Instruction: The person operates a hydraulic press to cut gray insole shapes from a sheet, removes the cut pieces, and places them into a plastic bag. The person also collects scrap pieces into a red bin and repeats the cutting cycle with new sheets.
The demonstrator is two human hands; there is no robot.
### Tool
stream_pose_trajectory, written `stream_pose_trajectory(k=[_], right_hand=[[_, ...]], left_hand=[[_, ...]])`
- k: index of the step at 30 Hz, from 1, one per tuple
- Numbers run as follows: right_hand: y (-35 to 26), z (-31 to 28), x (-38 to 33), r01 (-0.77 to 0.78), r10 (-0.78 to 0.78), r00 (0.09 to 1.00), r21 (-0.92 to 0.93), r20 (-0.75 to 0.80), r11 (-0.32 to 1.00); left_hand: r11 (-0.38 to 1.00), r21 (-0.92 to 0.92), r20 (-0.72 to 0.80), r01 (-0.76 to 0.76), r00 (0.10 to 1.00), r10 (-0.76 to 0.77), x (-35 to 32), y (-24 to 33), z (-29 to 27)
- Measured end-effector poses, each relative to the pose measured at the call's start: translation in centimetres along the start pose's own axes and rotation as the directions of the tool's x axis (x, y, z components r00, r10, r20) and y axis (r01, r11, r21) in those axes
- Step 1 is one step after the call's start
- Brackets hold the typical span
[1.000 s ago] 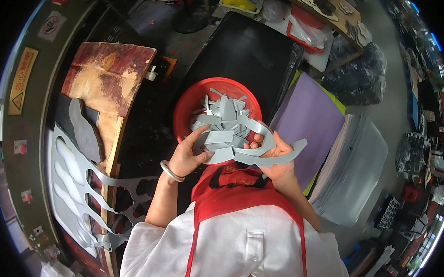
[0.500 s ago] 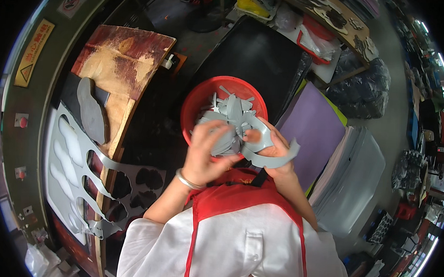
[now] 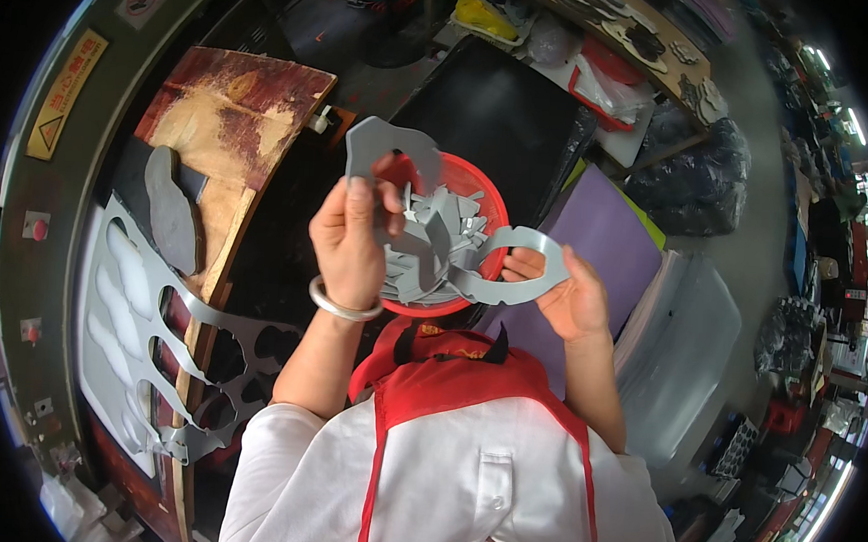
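Note:
My left hand (image 3: 350, 238), with a bracelet on its wrist, pinches a grey foam sheet offcut (image 3: 377, 143) and holds it up above the left side of a red tub (image 3: 498, 208). A curved, ring-like grey offcut (image 3: 515, 292) is gripped by my right hand (image 3: 578, 299) at the tub's right side. Its cut-out edges are scalloped. Strips of the same grey material run between both hands over the tub; whether the two pieces are joined, I cannot tell. Inside the tub lies a heap of grey scraps (image 3: 467, 222).
On the left, a worn wooden board (image 3: 237, 117) carries a grey sole-shaped piece (image 3: 172, 211) and a sheet with long cut-outs (image 3: 186, 304). A black covered surface (image 3: 504, 109) lies beyond the tub. Purple sheets (image 3: 604, 249) and grey sheets (image 3: 687, 350) are stacked on the right.
My hands have moved apart: the left up and leftward with grey offcut material, the right outward with the ring-like piece. The offcut is now spread out over the tub.

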State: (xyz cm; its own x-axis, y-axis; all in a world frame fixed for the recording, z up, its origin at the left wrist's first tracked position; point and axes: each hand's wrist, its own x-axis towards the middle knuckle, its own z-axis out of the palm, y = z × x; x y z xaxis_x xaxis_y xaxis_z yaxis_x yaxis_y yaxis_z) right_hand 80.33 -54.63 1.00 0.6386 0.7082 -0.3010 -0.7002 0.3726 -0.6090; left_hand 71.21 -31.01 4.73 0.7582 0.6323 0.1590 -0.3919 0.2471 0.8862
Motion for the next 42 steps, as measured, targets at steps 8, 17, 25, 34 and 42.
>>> stream_pose_trajectory(k=[8, 17, 25, 34, 42], right_hand=[[-4.0, -2.1, -1.3, 0.052, -0.057, 0.998, 0.11, 0.038, 0.993], [-6.2, 0.6, -0.3, 0.08, -0.065, 0.996, -0.286, 0.064, 0.955], [-4.2, 4.5, 0.8, 0.245, -0.252, 0.968, -0.258, 0.007, 0.935], [-6.9, 6.6, 0.5, 0.409, -0.46, 0.887, -0.503, 0.025, 0.762], [-9.4, 7.3, 0.4, 0.362, -0.385, 0.922, -0.459, 0.045, 0.812]], left_hand=[[0.93, 0.306, 0.303, -0.202, 0.947, 0.106, -0.8, -0.7, 0.5], [0.943, 0.27, 0.493, -0.192, 0.869, 0.036, -1.0, -2.2, 3.1], [0.715, 0.404, 0.509, -0.571, 0.79, 0.343, -2.5, -3.7, 7.0], [0.639, 0.438, 0.358, -0.632, 0.775, 0.521, -4.1, -6.4, 3.9], [0.89, 0.338, 0.04, 0.306, 0.94, -0.339, -3.5, -12.1, -1.3]])
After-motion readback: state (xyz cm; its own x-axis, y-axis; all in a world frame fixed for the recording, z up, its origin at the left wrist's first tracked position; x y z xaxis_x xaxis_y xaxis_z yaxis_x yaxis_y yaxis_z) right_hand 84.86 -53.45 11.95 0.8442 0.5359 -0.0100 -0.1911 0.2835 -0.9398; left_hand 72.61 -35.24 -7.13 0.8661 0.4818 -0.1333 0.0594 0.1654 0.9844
